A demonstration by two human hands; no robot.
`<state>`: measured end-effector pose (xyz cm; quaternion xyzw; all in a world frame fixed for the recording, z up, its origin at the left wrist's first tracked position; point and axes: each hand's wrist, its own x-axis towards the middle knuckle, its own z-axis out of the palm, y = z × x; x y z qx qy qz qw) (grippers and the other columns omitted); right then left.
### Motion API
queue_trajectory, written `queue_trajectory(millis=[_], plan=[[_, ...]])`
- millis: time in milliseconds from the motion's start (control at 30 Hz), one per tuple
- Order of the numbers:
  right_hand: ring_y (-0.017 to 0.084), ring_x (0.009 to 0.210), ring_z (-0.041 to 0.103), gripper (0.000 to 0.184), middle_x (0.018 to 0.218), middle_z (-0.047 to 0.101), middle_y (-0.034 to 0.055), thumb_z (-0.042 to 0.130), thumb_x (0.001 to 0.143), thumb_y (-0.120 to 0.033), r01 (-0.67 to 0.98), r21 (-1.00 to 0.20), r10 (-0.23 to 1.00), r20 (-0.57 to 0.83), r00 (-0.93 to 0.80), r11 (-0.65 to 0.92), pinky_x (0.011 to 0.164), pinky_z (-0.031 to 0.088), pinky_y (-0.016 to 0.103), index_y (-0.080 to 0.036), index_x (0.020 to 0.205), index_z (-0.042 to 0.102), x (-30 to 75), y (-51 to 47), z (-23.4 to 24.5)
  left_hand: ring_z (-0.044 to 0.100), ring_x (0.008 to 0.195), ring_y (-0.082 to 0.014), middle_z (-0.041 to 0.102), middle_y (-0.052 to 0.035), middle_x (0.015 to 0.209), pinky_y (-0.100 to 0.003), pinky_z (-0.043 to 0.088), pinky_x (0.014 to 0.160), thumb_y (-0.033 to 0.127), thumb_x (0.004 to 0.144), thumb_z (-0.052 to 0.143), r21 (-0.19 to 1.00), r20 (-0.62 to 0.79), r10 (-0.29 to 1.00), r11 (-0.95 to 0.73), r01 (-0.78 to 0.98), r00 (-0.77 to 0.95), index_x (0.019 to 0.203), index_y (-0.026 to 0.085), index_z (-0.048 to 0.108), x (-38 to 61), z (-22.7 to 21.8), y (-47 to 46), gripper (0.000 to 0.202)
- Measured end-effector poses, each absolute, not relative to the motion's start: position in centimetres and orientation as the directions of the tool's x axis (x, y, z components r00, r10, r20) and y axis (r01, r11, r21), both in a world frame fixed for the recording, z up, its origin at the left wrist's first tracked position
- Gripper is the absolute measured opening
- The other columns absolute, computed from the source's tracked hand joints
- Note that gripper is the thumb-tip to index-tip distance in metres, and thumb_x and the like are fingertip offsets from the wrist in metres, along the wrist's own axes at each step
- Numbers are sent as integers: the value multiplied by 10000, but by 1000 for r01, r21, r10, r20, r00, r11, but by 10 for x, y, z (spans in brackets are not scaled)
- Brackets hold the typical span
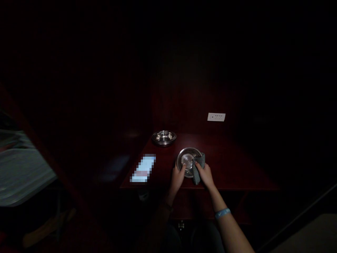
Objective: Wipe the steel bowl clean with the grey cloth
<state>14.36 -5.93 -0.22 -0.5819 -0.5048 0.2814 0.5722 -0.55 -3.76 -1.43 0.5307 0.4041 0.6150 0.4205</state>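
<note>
A round steel bowl [187, 157] is tilted toward me above the front part of the dark red table. My left hand [178, 178] grips its left rim, with the thumb inside. On the other side, my right hand [205, 174] pinches a grey cloth [196, 173] over the right rim, its thumb pressing the cloth toward the inside. The fingers beneath the bowl are hidden. Farther back to the left, what looks like a small stack of similar steel bowls [163, 138] rests on the table.
The table [231, 172] meets a dark red wall carrying a white socket panel [216, 117]. A bright, pixelated flat object [143, 169] lies at the table's left front. Beyond a partition edge at far left is a pale tray-like surface [23, 175]. Surroundings are very dark.
</note>
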Motion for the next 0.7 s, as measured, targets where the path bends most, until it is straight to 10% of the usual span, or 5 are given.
queue_trajectory(millis=[700], plan=[[204,728,649,358,758,713,55,561,827,-486,274,-948,906,251,340,160,692,511,288,-156,854,695,140,-59,1,606,1228,-256,673,-111,1273,-417,406,1126,357,804,671,947,301,950,-308,-93,-76,1228,175,590,-9,-13,-35,469]])
